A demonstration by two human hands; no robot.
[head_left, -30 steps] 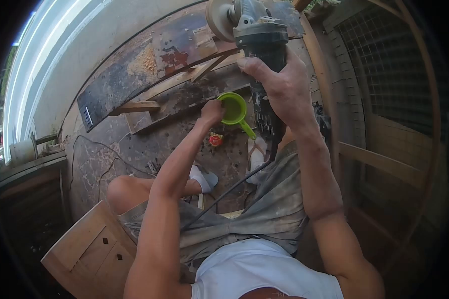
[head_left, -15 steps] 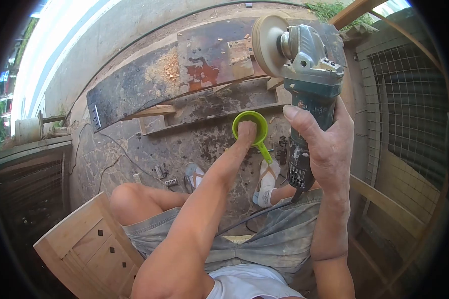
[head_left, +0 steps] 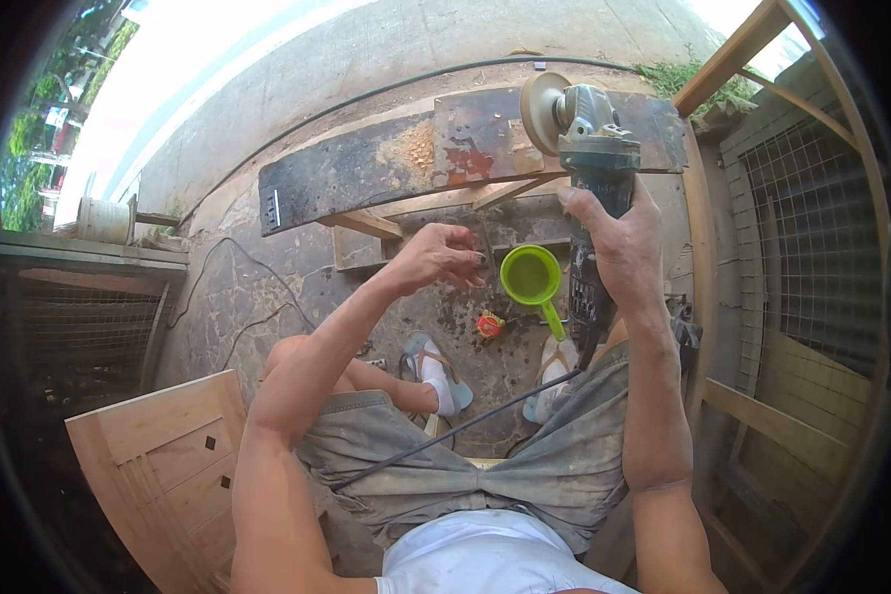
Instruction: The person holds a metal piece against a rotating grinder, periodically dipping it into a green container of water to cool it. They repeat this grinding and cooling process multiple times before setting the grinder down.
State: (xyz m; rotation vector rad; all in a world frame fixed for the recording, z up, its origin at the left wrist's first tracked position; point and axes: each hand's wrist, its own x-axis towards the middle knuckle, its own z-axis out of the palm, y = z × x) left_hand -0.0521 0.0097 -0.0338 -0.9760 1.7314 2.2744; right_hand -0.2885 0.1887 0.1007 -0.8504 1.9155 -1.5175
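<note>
My right hand point(head_left: 627, 236) is wrapped round the body of an angle grinder point(head_left: 599, 148), held upright. A round, pale disc point(head_left: 541, 114) is mounted at its top, facing left. My left hand point(head_left: 441, 259) hangs in the air left of a lime-green dipper point(head_left: 558, 322), apart from it. Its fingers are bent and loosely apart, with nothing visible in them. The dipper stands on the ground between my feet and the bench, handle toward me, and seems to have liquid inside. A red and yellow tape measure point(head_left: 489, 324) lies near it.
A low dark bench point(head_left: 346, 163) crosses in front, with wood shavings point(head_left: 418, 148) and a reddish wet patch point(head_left: 468, 165) on top. A carved wooden panel point(head_left: 168, 450) leans at left. The grinder's cord point(head_left: 455, 433) crosses my lap. Wire mesh point(head_left: 807, 233) stands at right.
My left hand has come out of the green dipper and moved left. The view has shifted, and the grinder now appears lower and farther away, still in my right hand.
</note>
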